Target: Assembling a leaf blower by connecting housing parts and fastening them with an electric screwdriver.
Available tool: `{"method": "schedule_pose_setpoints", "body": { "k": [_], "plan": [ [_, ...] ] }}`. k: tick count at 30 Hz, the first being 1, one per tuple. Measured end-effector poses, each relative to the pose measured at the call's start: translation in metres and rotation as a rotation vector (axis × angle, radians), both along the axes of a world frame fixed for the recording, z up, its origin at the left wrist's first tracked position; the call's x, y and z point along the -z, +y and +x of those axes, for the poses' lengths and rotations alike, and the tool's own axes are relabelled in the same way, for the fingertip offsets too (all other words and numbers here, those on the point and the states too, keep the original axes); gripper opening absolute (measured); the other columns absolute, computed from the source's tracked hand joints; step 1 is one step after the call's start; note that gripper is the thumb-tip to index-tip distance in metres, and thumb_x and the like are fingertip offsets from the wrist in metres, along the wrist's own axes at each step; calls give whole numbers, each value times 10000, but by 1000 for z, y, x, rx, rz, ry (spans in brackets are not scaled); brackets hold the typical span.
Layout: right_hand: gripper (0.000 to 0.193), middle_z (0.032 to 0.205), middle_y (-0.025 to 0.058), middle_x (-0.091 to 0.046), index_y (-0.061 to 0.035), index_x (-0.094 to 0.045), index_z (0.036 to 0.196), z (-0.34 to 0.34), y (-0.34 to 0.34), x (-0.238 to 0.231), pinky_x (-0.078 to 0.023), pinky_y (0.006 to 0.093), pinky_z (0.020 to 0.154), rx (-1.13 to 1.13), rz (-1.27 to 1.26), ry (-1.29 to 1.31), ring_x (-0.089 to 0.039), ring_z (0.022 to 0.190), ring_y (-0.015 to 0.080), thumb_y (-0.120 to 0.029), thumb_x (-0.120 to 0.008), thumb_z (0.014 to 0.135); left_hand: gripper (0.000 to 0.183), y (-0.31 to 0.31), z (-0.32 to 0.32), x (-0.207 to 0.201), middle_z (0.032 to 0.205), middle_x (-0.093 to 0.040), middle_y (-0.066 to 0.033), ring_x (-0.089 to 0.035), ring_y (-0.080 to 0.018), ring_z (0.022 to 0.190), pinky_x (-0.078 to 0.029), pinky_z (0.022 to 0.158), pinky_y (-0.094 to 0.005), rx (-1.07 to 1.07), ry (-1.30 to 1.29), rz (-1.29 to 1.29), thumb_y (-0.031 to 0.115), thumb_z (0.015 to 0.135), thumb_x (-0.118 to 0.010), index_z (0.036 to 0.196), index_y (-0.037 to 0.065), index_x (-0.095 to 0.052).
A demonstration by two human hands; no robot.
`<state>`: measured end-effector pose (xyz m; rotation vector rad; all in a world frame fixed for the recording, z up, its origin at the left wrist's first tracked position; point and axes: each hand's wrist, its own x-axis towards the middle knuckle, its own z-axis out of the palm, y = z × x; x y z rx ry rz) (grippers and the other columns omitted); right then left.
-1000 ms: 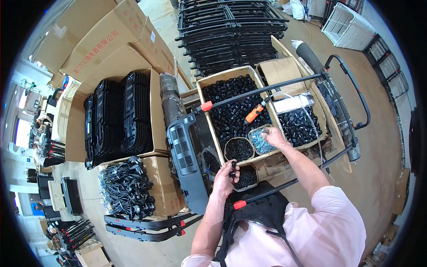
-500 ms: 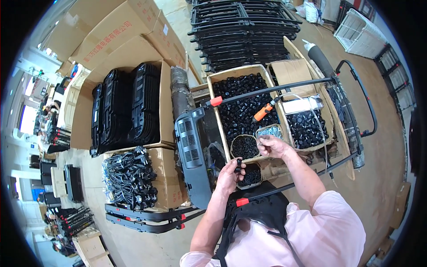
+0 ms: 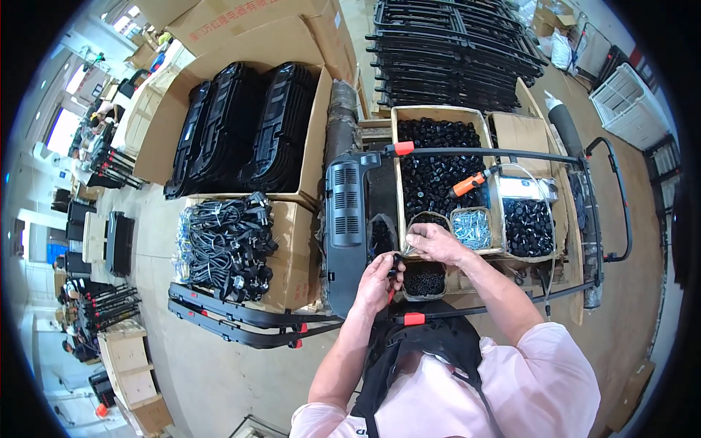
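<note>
My left hand (image 3: pixel 374 285) is closed around a small black plastic piece (image 3: pixel 396 263), which peeks out between thumb and fingers. Just to its right, my right hand (image 3: pixel 437 244) pinches something small, mostly hidden by the fingers; I cannot make out what it is. The fingertips of both hands are close together. Beside the right hand are loose silver screws (image 3: pixel 472 228) in a small bin. Tiny black parts (image 3: pixel 425 282) fill another little container below the right wrist. Around the hands lies a black tubular frame with a vented plastic housing (image 3: pixel 346 212) at its left end.
An orange power screwdriver (image 3: pixel 469 185) rests over a wooden box of black knobs (image 3: pixel 438 157). Red clips (image 3: pixel 414 319) sit on the frame rails. At left are a carton of black plastic shells (image 3: pixel 277 124) and bundled power cords (image 3: pixel 230 244). Stacked black frames (image 3: pixel 449 58) stand behind.
My right hand has moved left from the screw bin to beside my left hand. The left hand keeps the black piece. The whole view has shifted, with the scene now further right.
</note>
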<state>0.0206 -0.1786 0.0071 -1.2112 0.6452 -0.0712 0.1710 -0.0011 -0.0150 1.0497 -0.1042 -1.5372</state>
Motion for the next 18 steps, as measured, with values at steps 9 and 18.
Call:
{"method": "schedule_pose_setpoints", "body": {
  "k": [9, 18],
  "plan": [
    [310, 889, 153, -733, 27, -695, 1047, 34, 18, -21, -545, 396, 788, -192, -641, 147, -708, 847, 244, -279, -652, 1026, 234, 20, 13, -5, 927, -695, -12, -613, -80, 713, -478, 602, -225, 35, -17, -46, 297, 1117, -563, 1225, 95, -610],
    [329, 927, 199, -748, 24, -706, 1073, 47, 27, -32, -562, 424, 804, -248, -689, 165, -741, 896, 318, -297, -660, 1016, 227, 32, 25, -1, 915, -694, -2, -600, -69, 689, -471, 588, -221, 44, -10, -52, 303, 1108, -583, 1209, 102, -621]
  ]
}}
